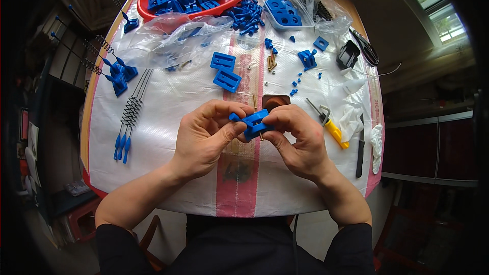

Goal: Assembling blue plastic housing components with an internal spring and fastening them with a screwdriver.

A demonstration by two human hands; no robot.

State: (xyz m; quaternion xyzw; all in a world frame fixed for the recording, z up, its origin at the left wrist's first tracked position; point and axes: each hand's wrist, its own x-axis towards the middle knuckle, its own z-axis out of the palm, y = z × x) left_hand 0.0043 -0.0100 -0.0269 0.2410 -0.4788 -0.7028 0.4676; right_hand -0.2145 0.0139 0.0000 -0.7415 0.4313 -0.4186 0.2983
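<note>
Near the middle of the table, both hands hold a blue plastic bracket [257, 116]. My left hand [204, 135] pinches its left end, where a small blue lever sticks out. From the other side my right hand [301, 140] grips the bracket's right end between thumb and fingers. A brass screw [262, 136] pokes out of its underside. Just beyond the hands lie another long brass screw [254, 103] and a small brown square dish [275, 102]. Two flat blue slotted plates [227, 81] rest farther off, touching or overlapping each other.
A red basin [145, 7] full of blue parts stands at the back, beside loose blue levers [246, 15] and a clear tub [301, 20]. Springs with blue handles [122, 147] lie left. At right are a yellow-handled tool [336, 134], a black-handled knife [359, 158] and crumpled tissue [350, 122].
</note>
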